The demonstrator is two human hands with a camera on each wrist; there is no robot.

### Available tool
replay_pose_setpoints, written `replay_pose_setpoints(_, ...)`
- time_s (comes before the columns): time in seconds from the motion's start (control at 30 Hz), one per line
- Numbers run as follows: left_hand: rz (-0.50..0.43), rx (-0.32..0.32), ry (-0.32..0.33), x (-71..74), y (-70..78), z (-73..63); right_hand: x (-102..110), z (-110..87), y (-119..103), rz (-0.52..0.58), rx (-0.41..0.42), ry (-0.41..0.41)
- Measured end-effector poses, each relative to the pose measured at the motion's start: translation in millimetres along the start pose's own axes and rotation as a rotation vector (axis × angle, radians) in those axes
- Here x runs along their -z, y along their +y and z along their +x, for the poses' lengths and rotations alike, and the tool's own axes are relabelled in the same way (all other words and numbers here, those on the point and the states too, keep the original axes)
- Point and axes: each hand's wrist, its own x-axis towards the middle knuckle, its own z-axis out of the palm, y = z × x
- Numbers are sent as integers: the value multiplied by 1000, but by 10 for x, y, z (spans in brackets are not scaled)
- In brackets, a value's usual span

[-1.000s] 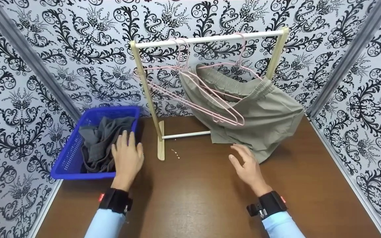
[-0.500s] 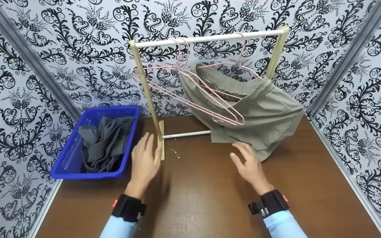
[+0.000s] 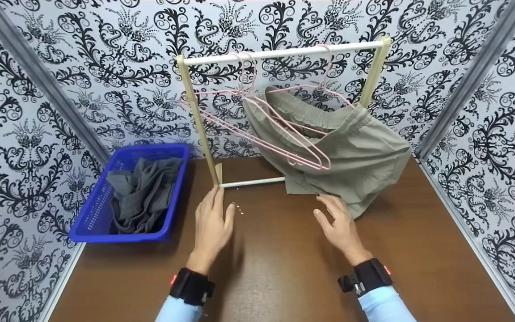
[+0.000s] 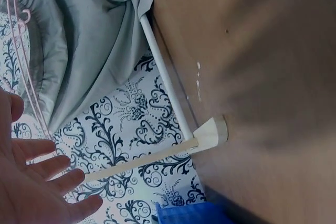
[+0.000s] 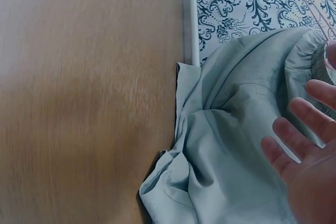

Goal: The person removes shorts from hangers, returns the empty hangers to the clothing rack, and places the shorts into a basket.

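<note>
Greenish-grey shorts (image 3: 351, 165) with an elastic waistband hang from a pink hanger on the right part of a small clothes rack (image 3: 284, 52). More pink hangers (image 3: 257, 139) hang at its left, in front of part of the shorts. My left hand (image 3: 213, 226) hovers palm down before the rack's left foot, fingers fairly straight and holding nothing; the left wrist view shows these fingers (image 4: 63, 182) spread. Just in front of the shorts' lower hem is my right hand (image 3: 340, 230), empty, its fingers loosely extended. The right wrist view shows its fingers (image 5: 310, 119) apart from the cloth.
A blue plastic basket (image 3: 78, 223) stands on the left of the brown table (image 3: 275, 277), with dark grey clothes (image 3: 143, 192) bunched inside. Patterned walls (image 3: 141, 67) close off the back and both sides. Small pale marks (image 3: 238, 207) show on the tabletop near the rack's left foot.
My left hand has moved right, from over the basket's edge to in front of the rack's left foot. The right hand has barely shifted; the shorts and hangers look the same.
</note>
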Motion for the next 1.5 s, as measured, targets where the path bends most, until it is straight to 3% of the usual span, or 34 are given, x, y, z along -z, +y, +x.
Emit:
replay_pose_setpoints(0.37,-13,3,-45,-118,98,-82,18,-37,46,-19,16,12)
replay_pose_setpoints(0.7,-13,8,-106,-217,201,-124,29,-94,91,54,-10,15)
replay_pose_setpoints(0.83,-12,0,-113,-238,239,-124,65,-96,97,11,-13,28)
replay_pose_setpoints(1.33,-16,-37,-179,-236,408,-13,287,5,58,-49,-42,45)
replay_pose_setpoints(1.5,-15,-80,-173,-233,450,36,370,38,44,-40,-67,29)
